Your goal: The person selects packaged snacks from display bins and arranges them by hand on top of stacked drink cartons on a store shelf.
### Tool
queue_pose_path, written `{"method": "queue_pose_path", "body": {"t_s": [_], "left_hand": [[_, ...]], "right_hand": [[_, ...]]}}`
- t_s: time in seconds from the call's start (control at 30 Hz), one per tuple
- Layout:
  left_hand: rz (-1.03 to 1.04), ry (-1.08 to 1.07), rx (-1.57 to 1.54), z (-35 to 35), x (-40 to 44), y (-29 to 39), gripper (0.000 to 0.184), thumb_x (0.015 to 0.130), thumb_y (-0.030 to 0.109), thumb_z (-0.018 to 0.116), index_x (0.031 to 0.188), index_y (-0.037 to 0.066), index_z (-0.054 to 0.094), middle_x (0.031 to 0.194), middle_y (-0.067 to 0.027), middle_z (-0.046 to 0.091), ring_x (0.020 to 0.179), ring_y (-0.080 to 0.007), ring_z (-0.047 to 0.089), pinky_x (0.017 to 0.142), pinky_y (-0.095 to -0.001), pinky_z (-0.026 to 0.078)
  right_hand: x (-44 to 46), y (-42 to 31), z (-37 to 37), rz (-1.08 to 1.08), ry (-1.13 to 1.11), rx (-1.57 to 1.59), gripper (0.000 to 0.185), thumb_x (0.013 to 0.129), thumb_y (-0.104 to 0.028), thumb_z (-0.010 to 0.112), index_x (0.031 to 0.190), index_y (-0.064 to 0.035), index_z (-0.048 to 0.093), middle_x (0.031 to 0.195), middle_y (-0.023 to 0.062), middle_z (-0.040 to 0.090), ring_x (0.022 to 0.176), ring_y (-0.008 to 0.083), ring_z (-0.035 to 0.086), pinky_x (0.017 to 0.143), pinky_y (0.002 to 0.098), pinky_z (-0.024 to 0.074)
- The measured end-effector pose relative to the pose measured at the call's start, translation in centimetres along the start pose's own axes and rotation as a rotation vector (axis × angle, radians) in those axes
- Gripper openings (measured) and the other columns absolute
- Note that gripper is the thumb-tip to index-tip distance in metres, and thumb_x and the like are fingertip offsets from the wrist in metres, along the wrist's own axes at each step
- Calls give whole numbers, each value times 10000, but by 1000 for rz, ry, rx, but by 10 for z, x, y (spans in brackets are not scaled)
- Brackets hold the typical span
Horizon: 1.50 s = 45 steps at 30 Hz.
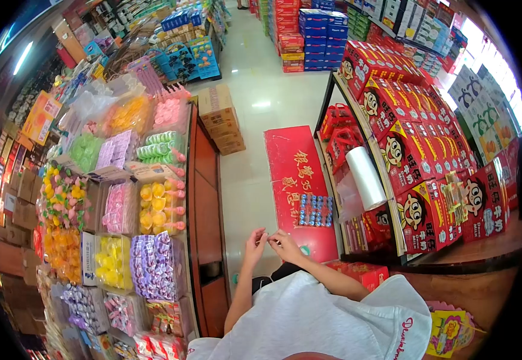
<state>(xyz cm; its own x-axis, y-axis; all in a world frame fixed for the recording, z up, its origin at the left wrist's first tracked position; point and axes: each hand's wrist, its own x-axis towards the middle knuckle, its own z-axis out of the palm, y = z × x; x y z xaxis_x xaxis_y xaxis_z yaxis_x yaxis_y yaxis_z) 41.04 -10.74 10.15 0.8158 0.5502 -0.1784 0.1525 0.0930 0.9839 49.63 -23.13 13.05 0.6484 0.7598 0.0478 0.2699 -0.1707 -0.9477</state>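
Note:
Both of my hands meet in front of my body, low in the middle of the head view. My left hand (256, 245) has its fingers bent and pressed together near the fingertips of my right hand (285, 243). Whatever they pinch is too small to make out. Just beyond and to the right, a pack of small blue-topped items (315, 210) lies on a red board (285, 156) with gold characters. The board rests low in the aisle.
Candy bins (112, 261) fill the display at left, with a brown wooden side (204, 240). Cardboard boxes (220, 117) stand beside it. At right, a shelf holds red milk cartons (426, 150) and a plastic roll (366, 178). Blue boxes (322, 36) are stacked ahead.

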Motion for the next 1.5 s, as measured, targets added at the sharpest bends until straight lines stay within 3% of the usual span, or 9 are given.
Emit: {"method": "queue_pose_path", "body": {"t_s": [0.23,0.33,0.63,0.87,1.13,1.3,1.4,1.43,1.5], "left_hand": [[-22,-117,26,17,2,-5,336,933,204,564,1206,13,523,1091,-114,616,985,-165,595,845,-285,467],[-13,-115,40,27,3,-5,309,928,201,575,1179,24,544,1024,-89,633,929,-144,601,812,-282,481],[-42,-69,14,37,2,-5,295,935,200,563,1159,9,553,1050,-100,631,941,-147,595,814,-274,475],[-25,4,-6,3,-9,6,314,942,207,547,1178,1,538,1050,-98,631,958,-157,595,810,-275,462],[58,370,-61,-86,-53,4,282,929,200,567,1140,13,558,999,-67,627,910,-127,591,777,-257,461],[197,665,-73,-143,-88,3,227,928,150,569,1101,4,564,967,-21,591,877,-100,541,787,-234,443],[149,757,-148,-184,-125,-2,264,930,148,561,1141,-9,542,1007,-64,607,929,-128,571,830,-257,458],[228,858,-75,-195,-132,-7,267,930,150,561,1144,-8,539,1007,-81,618,945,-142,586,825,-270,470],[184,985,-118,-214,-151,-5,270,929,145,561,1148,-10,533,1051,-86,604,973,-141,574,840,-266,458]], "right_hand": [[-9,15,-14,-78,36,-44,117,815,-71,586,897,-5,636,847,155,545,800,307,547,691,380,440],[-11,22,-19,-88,52,-32,122,789,-58,578,886,3,622,843,157,541,790,310,546,680,372,441],[-13,7,-39,28,26,89,273,813,0,527,1084,6,563,943,159,575,873,277,602,716,337,508],[-12,11,-10,41,11,141,364,825,-55,582,1181,-16,517,1056,148,581,982,244,597,804,338,512],[-2,-23,57,17,-321,79,477,830,-90,597,1276,-37,438,1229,163,502,1133,257,524,908,378,468],[5,-45,129,-179,-523,51,553,830,-131,618,1323,-42,384,1258,169,497,1181,285,496,941,399,445],[6,-63,187,-308,-660,4,564,835,-140,622,1331,-33,374,1259,169,502,1183,284,494,928,400,445],[6,-67,203,-305,-736,-7,564,835,-140,622,1331,-33,374,1259,169,502,1183,284,494,928,400,445],[7,-84,235,-352,-761,34,527,846,-118,611,1317,-32,391,1237,154,516,1132,258,522,892,366,462]]}}
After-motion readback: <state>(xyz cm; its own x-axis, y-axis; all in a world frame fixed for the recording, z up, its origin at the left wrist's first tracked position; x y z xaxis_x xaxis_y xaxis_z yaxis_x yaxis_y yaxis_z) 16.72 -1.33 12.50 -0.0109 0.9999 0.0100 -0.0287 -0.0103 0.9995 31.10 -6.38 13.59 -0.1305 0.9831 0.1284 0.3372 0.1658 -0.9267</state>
